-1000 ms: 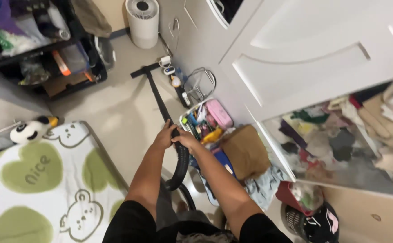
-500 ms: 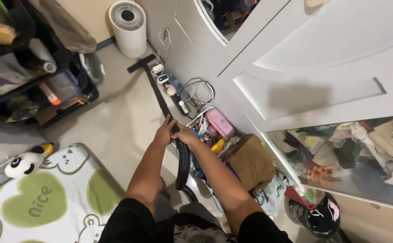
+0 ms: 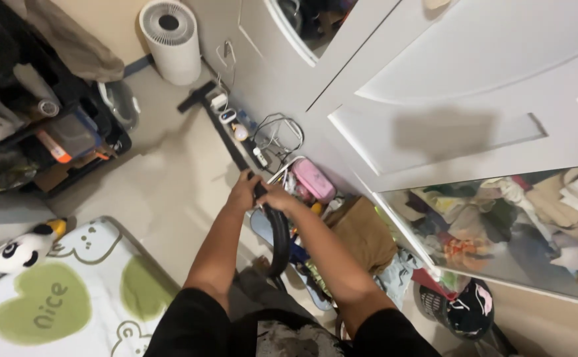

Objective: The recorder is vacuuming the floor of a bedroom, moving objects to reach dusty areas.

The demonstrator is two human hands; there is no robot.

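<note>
Both my hands grip a black vacuum wand (image 3: 226, 135) where it meets the ribbed black hose (image 3: 280, 238). My left hand (image 3: 243, 192) wraps the wand from the left, my right hand (image 3: 277, 196) from the right, just behind it. The wand runs away from me across the beige floor to its flat black nozzle (image 3: 195, 96), which lies near a white cylindrical air purifier (image 3: 170, 39). The hose curves down and back between my forearms.
White wardrobe doors (image 3: 448, 125) stand on the right, one open on piled clothes (image 3: 520, 218). A power strip with cables (image 3: 249, 135), a basket with a pink case (image 3: 310, 180) and a brown bag (image 3: 362, 235) line the wall. Black shelving (image 3: 44, 119) is left; a mat (image 3: 57, 297) with a panda toy (image 3: 21, 248) is lower left.
My hands have pushed the wand forward, so the nozzle has slid farther along the floor toward the air purifier. My view has shifted forward with it.
</note>
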